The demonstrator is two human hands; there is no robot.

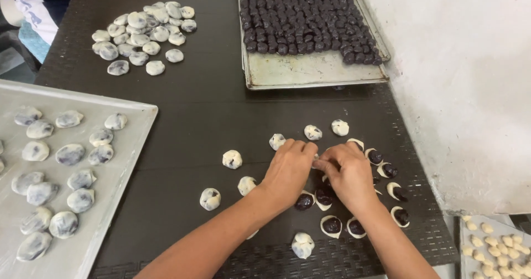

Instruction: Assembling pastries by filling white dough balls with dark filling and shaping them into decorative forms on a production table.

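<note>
Head-camera view, looking down on a dark textured table: both hands meet a little right of centre. The left hand lies knuckles-up with its fingers curled and pressed together, tips turned toward the right hand. Right-hand fingers are bunched too, pinching a small piece of pale dough between the two hands; how much of it is wrapped I cannot tell, since the fingers cover most of it.

Just beside and below the hands sit open dough rounds with dark filling, spread along the lower right of the frame. Closed dough balls lie scattered to the left of the hands and above them, one more near the bottom edge.

At the upper right, a metal tray of dark filling balls holds tight rows. A heap of finished balls rests at the upper left, well apart from the hands. Along the left edge, a large baking sheet carries flattened, marbled pieces. A tray corner with small pale dough lumps shows at the lower right.
</note>
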